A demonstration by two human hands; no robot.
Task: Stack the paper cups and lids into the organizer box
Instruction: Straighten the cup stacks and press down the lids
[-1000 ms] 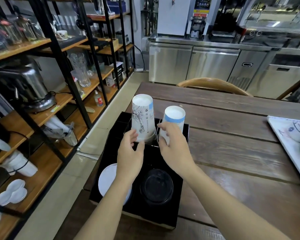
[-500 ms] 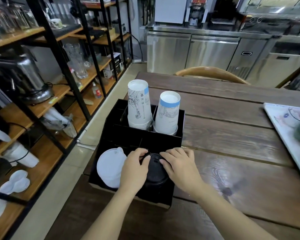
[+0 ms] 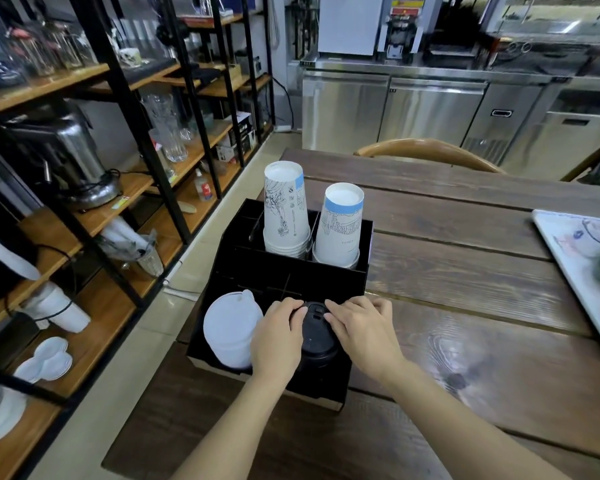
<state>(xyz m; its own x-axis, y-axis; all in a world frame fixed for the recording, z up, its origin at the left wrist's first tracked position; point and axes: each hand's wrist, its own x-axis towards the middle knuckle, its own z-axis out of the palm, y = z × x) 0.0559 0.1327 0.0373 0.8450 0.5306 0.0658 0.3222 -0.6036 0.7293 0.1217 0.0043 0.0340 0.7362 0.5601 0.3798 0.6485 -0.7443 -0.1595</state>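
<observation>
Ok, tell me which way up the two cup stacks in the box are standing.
Upside down. Both cup stacks show closed white bases on top, with wide rims down inside the organizer box's rear compartments.

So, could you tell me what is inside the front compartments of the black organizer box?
The organizer box holds white lids front left and black lids beside them, under the left hand and right hand. How many lids lie below is hidden.

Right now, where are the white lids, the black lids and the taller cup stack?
white lids (image 3: 227,327), head view, top face of the uppermost lid
black lids (image 3: 317,336), head view, top lid between the hands
taller cup stack (image 3: 284,209), head view, printed side wall
</observation>
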